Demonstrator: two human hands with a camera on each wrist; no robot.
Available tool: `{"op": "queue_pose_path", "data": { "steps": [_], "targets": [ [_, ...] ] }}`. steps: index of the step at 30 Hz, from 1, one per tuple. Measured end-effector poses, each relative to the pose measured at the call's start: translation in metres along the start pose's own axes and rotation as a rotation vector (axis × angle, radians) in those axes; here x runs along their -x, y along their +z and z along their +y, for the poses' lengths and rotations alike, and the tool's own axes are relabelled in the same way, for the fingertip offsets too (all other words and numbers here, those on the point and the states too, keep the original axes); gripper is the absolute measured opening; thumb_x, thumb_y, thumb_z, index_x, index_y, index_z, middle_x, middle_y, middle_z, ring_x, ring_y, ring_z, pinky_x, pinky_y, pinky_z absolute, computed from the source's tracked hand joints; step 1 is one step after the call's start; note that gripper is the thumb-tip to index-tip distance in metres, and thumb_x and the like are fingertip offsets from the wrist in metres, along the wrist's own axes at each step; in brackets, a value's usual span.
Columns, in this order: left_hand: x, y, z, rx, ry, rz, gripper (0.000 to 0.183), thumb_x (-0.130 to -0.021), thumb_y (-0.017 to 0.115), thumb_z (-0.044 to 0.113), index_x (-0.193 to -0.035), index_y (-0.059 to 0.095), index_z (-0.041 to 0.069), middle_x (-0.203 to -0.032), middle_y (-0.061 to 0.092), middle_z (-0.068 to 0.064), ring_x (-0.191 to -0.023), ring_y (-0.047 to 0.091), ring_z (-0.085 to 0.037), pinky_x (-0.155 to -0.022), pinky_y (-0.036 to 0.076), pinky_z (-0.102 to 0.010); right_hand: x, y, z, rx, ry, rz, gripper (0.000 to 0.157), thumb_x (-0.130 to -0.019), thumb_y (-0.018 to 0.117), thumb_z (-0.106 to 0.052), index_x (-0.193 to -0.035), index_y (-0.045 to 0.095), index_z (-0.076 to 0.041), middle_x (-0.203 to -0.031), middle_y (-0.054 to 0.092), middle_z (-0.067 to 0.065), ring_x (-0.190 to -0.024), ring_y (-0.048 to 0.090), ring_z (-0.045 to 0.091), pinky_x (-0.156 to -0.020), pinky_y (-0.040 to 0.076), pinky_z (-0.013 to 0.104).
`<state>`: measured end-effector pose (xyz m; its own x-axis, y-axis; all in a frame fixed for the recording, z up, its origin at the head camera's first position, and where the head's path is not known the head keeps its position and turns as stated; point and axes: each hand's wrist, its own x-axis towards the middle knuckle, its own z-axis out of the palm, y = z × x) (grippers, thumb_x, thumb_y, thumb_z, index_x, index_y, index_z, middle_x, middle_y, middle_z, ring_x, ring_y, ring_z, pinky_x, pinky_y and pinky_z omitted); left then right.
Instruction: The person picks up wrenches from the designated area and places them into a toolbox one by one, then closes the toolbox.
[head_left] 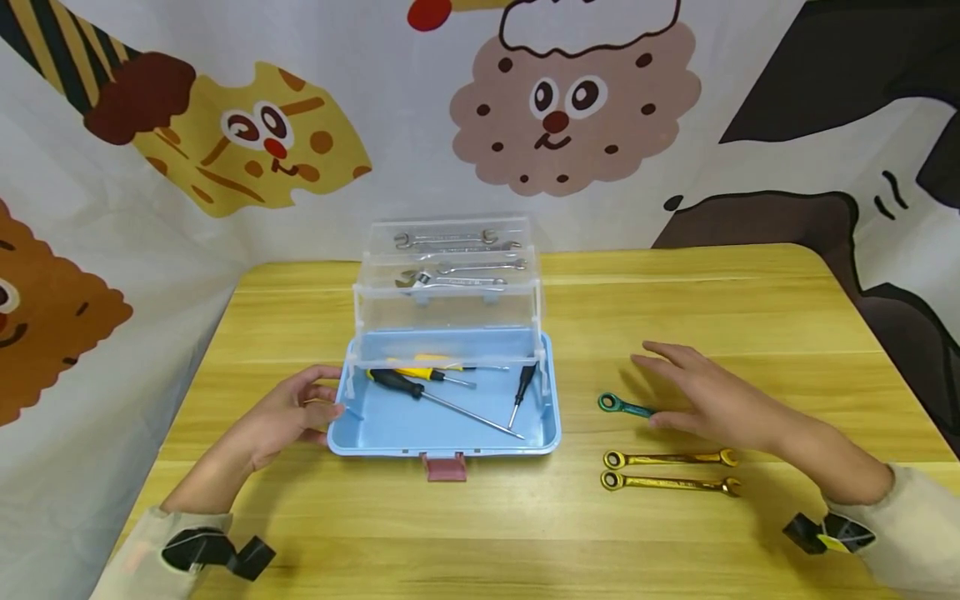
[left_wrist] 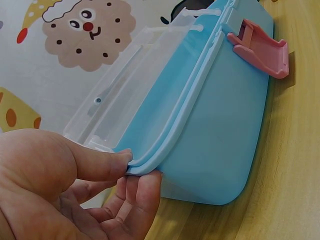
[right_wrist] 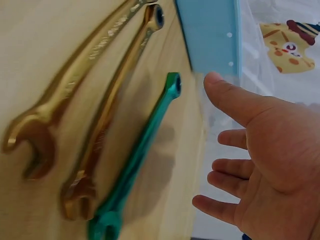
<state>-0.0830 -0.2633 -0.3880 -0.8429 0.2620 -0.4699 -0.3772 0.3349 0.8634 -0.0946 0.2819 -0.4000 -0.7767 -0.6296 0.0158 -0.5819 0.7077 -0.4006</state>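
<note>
Grip of the L hand is narrow: from my end I've got thumb + fingers pinched on the rim at the L end of the blue toolbox, thumb on top, fingers tucked under the lip. R hand is wide, holding nothing: fingers spread over the table's R side. L-R, it sits just by the green wrench; head cam has my thumb overlapping the wrench's far end, but R wrist cam shows a gap b/w them. Two gold wrenches lie nearer me, side by side, roughly parallel, ring ends L, open jaws R.

Box stands open on the table, L of the wrenches, w/ its pink latch hanging off the front. In the bottom: a long black-handled screwdriver angled toward the front R corner, yellow-handled screwdrivers behind it, and a short black screwdriver near the R wall. Clear trays are fanned up at the back, w/ silver wrenches + an adjustable wrench in the upper ones. Cartoon-print cloth hangs behind; black cam mounts on both cuffs.
</note>
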Motion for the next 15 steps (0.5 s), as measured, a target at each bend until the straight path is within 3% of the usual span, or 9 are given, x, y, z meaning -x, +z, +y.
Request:
{"op": "queue_pose_path", "data": {
  "steps": [8,15],
  "targets": [
    [0.0,0.0,-0.001,0.002,-0.001,0.001,0.059,-0.101,0.06,0.002,-0.151,0.031,-0.005,-0.114,0.054,-0.017,-0.087,0.063,-0.021,-0.069,0.06,-0.035,0.017,0.008,0.013,-0.015,0.066,-0.011,0.071,-0.088,0.081,-0.031,-0.146,0.051,-0.002,-0.147,0.046,0.025,-0.132,0.046,0.044,-0.097,0.048,0.061],
    [-0.001,0.0,-0.001,-0.002,0.001,0.002,0.059,-0.101,0.059,0.002,-0.152,0.031,-0.005,-0.114,0.054,-0.017,-0.087,0.063,-0.022,-0.069,0.06,-0.035,0.025,0.012,0.023,0.023,0.086,-0.009,0.058,-0.083,0.086,-0.029,-0.131,0.062,-0.005,-0.127,0.059,0.01,-0.114,0.057,0.028,-0.088,0.053,0.049]
  ]
}}
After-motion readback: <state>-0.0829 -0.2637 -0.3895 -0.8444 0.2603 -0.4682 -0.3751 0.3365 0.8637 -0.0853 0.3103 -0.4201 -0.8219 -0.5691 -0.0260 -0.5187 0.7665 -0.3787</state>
